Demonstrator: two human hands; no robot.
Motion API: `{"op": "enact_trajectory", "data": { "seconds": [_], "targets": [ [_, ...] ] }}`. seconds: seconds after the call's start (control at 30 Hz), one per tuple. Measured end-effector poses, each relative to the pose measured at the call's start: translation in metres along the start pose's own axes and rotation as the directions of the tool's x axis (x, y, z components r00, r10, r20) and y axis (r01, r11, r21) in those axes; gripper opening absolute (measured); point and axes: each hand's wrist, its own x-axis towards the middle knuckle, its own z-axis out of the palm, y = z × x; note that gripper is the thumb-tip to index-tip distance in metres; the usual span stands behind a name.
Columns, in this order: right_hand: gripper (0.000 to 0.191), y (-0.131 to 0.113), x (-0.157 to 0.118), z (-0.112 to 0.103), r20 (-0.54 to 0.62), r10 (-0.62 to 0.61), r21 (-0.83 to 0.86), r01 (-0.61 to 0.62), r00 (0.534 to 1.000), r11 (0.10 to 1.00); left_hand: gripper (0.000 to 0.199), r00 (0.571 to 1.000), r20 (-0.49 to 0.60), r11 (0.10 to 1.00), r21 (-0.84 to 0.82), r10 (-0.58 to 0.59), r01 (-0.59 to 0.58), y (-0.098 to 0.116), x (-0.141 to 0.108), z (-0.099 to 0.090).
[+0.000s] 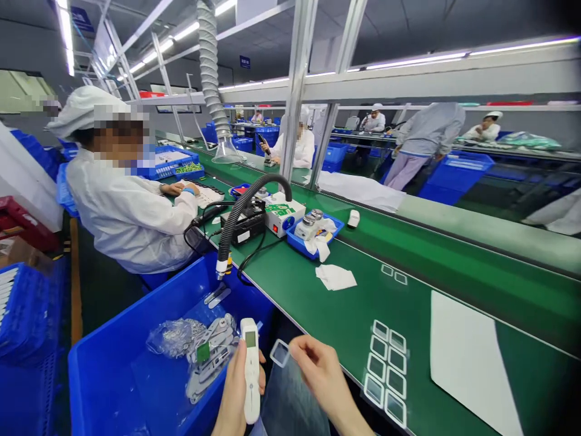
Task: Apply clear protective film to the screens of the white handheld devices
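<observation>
A white handheld device [251,375] with a small greenish screen stands upright in my left hand [236,384], whose fingers wrap round it. Pinched at its edge between thumb and finger of my right hand [320,369] is a small clear square with a white frame [280,353], just right of the device and not touching it. Several similar framed squares [387,370] lie in two columns on the green table [290,290], right of my right hand. White parts and plastic bags [213,351] lie in the blue bin [122,363] at the left.
A black flexible hose [236,212] arches over the table edge beside a white box [284,212]. Behind are a blue tray [313,233] and white cloth [336,277]. A white sheet [469,357] lies at right. A person in white [131,206] sits at left.
</observation>
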Motion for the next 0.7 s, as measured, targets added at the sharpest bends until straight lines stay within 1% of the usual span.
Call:
{"op": "enact_trajectory", "data": {
  "seconds": [0.07, 0.17, 0.23, 0.3, 0.37, 0.43, 0.5, 0.63, 0.7],
  "targets": [
    [0.050, 0.004, -0.031, -0.035, -0.018, 0.113, 0.017, -0.112, 0.993, 0.994, 0.066, 0.997, 0.061, 0.997, 0.054, -0.052, 0.049, -0.015, -0.016, 0.013],
    [0.059, 0.015, -0.075, -0.077, -0.121, 0.245, 0.087, -0.235, 0.962, 0.968, 0.070, 0.979, 0.137, 0.978, 0.166, -0.148, 0.124, -0.034, -0.037, 0.033],
    [0.062, 0.026, -0.099, -0.098, -0.231, 0.284, 0.137, -0.258, 0.931, 0.956, 0.072, 0.958, 0.195, 0.959, 0.230, -0.211, 0.165, -0.044, -0.049, 0.049],
    [0.064, 0.037, -0.119, -0.112, -0.314, 0.315, 0.180, -0.270, 0.896, 0.946, 0.072, 0.933, 0.247, 0.945, 0.263, -0.262, 0.196, -0.053, -0.060, 0.065],
    [0.066, 0.048, -0.135, -0.122, -0.357, 0.358, 0.234, -0.288, 0.863, 0.928, 0.070, 0.912, 0.291, 0.939, 0.273, -0.288, 0.209, -0.062, -0.069, 0.080],
    [0.066, 0.055, -0.146, -0.127, -0.364, 0.409, 0.299, -0.311, 0.837, 0.902, 0.069, 0.902, 0.315, 0.933, 0.297, -0.296, 0.203, -0.068, -0.077, 0.091],
    [0.059, 0.058, -0.155, -0.130, -0.379, 0.430, 0.346, -0.306, 0.819, 0.887, 0.068, 0.893, 0.329, 0.922, 0.337, -0.306, 0.192, -0.073, -0.083, 0.099],
    [0.040, 0.056, -0.165, -0.129, -0.403, 0.438, 0.391, -0.282, 0.803, 0.876, 0.070, 0.873, 0.340, 0.897, 0.392, -0.350, 0.207, -0.077, -0.091, 0.104],
    [0.035, 0.054, -0.168, -0.129, -0.397, 0.450, 0.411, -0.283, 0.800, 0.866, 0.071, 0.873, 0.321, 0.888, 0.400, -0.368, 0.227, -0.079, -0.095, 0.103]
  ]
}}
